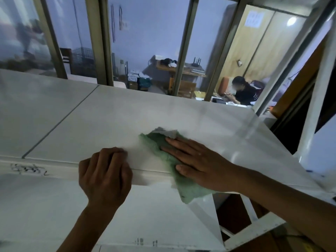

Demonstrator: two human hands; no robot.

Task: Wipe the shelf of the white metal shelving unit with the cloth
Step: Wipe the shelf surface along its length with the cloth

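A green cloth (160, 142) lies flat on the white metal shelf (101, 120), near its front edge, with one corner hanging over the lip. My right hand (198, 160) presses flat on the cloth, fingers stretched out to the left. My left hand (105, 171) grips the shelf's front edge just left of the cloth, fingers curled over the top. A seam in the shelf runs diagonally on the left.
A lower white shelf (45, 206) sits below the front lip. A white upright post (316, 110) stands at the right. Behind the shelf are window bars (185, 44), and beyond them a room with a seated person (243, 91).
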